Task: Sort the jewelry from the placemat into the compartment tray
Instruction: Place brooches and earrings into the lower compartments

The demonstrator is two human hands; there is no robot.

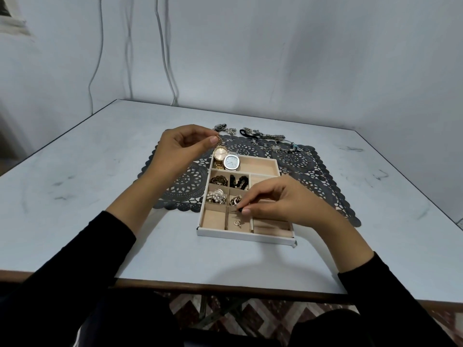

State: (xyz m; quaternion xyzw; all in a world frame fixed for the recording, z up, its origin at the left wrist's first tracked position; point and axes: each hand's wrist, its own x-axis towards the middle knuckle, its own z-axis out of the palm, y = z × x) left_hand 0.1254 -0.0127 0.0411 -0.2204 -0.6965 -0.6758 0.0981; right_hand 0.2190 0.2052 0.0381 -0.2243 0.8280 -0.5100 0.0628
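From my remote seat I see the compartment tray (246,237) lying with its long axis running away from me, its near short wall on the bare table (100,171) and its far end on the dark lace placemat (175,186). The left hand (185,149) hangs over the mat's far left part, just beside the tray's far left corner. Its thumb and forefinger are closed on a small gold piece (218,138); I cannot tell whether this belongs to the gold watch (221,154) right beneath it. That watch lies face up in the wide far compartment, its band pointing toward me, with a silver watch (231,162) touching it on the right. In the next row sit a brown bracelet (218,181) and, one cell to the right, a black beaded bracelet (239,182). Below them I see silver and pearl brooches (216,197) on the left and a cluster of dark and gold rings (235,200) in the middle cell. The right hand (275,199) covers the right cells, its fingertips pinched on a small dark piece (240,209) above the near middle compartment, where a small ring (237,223) lies. Unsorted chains (263,137) and loose rings (288,159) lie along the mat's far edge.
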